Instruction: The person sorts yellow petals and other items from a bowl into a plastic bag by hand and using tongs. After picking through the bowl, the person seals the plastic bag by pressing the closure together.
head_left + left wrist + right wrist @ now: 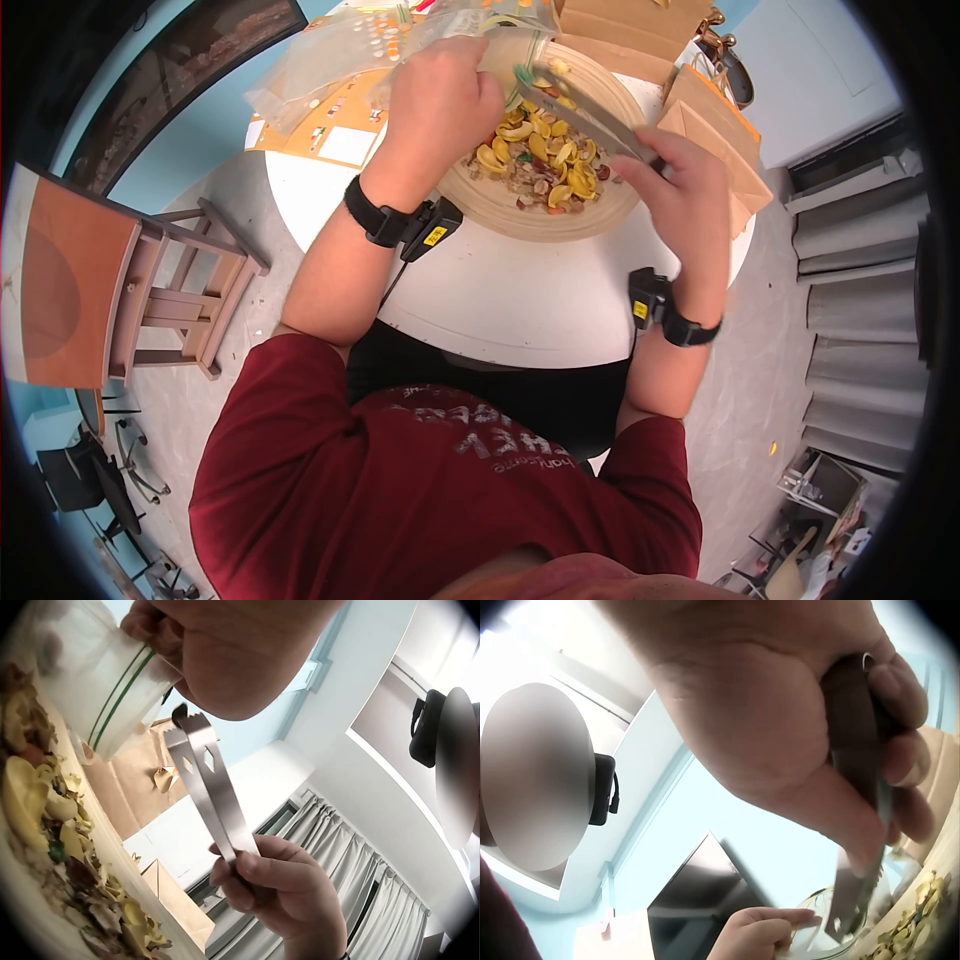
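My left hand [445,100] pinches the edge of a clear zip bag [112,690] with a green seal line, held over the far left part of a round wooden tray [475,212]. Yellow shell-shaped dried pieces [538,147] are heaped on the tray with brown and red bits. Metal tongs [214,787] are gripped by my right hand [685,190], above the tray's right side. The tongs' toothed tips point toward the bag; in the left wrist view their two arms lie close together. Whether they hold anything is unclear.
Other clear bags [350,60] with white and orange pieces lie at the table's back left, over an orange printed sheet [338,118]. Brown paper bags [625,38] stand behind and right of the tray. The white table's front edge [500,350] is near my body.
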Demonstrator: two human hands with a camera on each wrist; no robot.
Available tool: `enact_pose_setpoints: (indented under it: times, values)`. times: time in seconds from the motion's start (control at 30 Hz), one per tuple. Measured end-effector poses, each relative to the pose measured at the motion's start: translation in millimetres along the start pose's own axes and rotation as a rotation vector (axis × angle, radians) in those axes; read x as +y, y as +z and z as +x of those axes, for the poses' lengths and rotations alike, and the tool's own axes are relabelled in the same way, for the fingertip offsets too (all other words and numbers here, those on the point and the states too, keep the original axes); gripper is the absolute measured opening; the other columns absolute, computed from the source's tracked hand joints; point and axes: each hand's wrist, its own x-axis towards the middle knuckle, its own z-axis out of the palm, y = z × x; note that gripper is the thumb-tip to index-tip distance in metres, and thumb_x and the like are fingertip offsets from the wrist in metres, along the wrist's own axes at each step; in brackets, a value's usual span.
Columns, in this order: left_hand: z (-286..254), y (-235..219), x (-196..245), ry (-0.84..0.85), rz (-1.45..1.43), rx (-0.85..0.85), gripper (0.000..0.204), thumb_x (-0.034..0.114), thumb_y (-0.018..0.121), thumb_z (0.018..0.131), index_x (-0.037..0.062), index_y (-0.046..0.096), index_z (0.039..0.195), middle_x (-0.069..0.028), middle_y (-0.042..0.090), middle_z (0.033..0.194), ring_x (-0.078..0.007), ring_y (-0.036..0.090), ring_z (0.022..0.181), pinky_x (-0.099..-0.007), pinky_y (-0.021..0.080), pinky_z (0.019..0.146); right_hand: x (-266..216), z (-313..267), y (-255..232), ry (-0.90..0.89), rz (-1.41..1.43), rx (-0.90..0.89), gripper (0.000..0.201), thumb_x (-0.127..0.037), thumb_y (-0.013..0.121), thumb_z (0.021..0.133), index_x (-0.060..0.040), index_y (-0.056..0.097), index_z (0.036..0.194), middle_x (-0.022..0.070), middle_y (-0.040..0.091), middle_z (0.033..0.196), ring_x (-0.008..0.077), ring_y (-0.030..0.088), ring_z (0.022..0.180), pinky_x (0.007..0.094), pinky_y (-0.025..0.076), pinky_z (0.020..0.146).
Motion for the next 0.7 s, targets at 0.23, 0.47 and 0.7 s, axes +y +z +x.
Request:
enact_pose_setpoints:
  times: [0.23, 0.47, 0.7]
  values:
    - [2, -2, -3, -0.002, -0.005, 0.015, 0.039, 0.007, 0.058, 0.081, -0.0047, 0.076, 0.113, -0.0281, 0.073, 0.098, -0.0416, 0.072, 0.084, -0.0449, 0.059, 0.08, 6, 2, 1, 0.087, -0.196, -0.07, 0.022, -0.016, 0.08, 0.083, -0.0002, 0.074, 0.097, 0.0182, 0.069, 0.078, 0.0332, 0.066, 0.069, 0.0389, 0.052, 0.066]
    - [2, 1, -4, 0.053, -0.027, 0.081, 0.03, 0.004, 0.06, 0.078, -0.0065, 0.075, 0.102, -0.0265, 0.072, 0.089, -0.0427, 0.071, 0.083, -0.0488, 0.059, 0.077, 14, 5, 19, 0.047, -0.401, -0.211, 0.017, -0.017, 0.077, 0.082, -0.0023, 0.073, 0.09, 0.0185, 0.07, 0.08, 0.0381, 0.068, 0.079, 0.0464, 0.053, 0.07]
    - [2, 0, -3, 0.005, -0.004, 0.017, 0.039, 0.007, 0.058, 0.081, -0.0054, 0.076, 0.113, -0.028, 0.074, 0.097, -0.0415, 0.073, 0.082, -0.0448, 0.059, 0.08, 8, 3, 11, 0.04, -0.426, -0.205, 0.017, -0.018, 0.077, 0.082, -0.0035, 0.074, 0.089, 0.0185, 0.068, 0.079, 0.0392, 0.067, 0.079, 0.0468, 0.053, 0.069]
